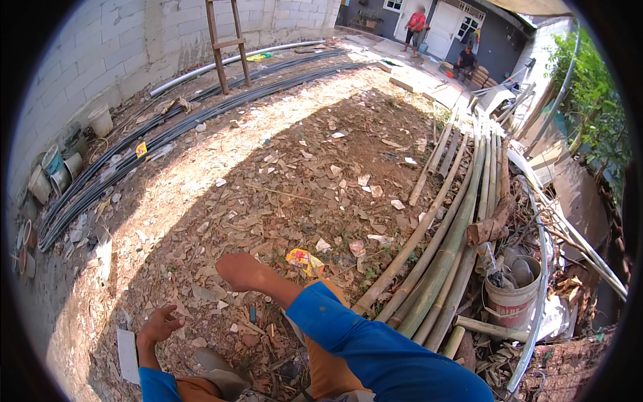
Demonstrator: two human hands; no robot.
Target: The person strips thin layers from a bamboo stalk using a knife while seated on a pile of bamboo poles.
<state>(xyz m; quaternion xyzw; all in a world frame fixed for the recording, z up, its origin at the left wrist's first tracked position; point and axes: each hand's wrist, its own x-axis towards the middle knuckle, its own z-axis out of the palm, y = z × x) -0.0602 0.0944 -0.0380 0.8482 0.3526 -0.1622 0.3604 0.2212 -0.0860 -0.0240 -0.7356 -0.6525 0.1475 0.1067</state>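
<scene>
My left hand [159,325] hangs low over the leaf-strewn ground with its fingers apart and nothing in it. A pale flat slab [127,355] lies beside that wrist. My right arm, in a blue sleeve [328,315], reaches across to the left. At its end my right hand [242,271] shows only its back, and its fingers are hidden. Dry leaves and scraps of litter lie beneath it. A yellow and red wrapper [305,262] is on the ground just right of that hand. My shoe [224,375] shows between my arms.
Long bamboo poles [455,254] lie along the right, next to a bucket [512,288] with tools. Dark bars [221,107] run along the block wall [87,60], near a wooden ladder [228,43] and buckets [53,167]. Two people [416,27] are far back.
</scene>
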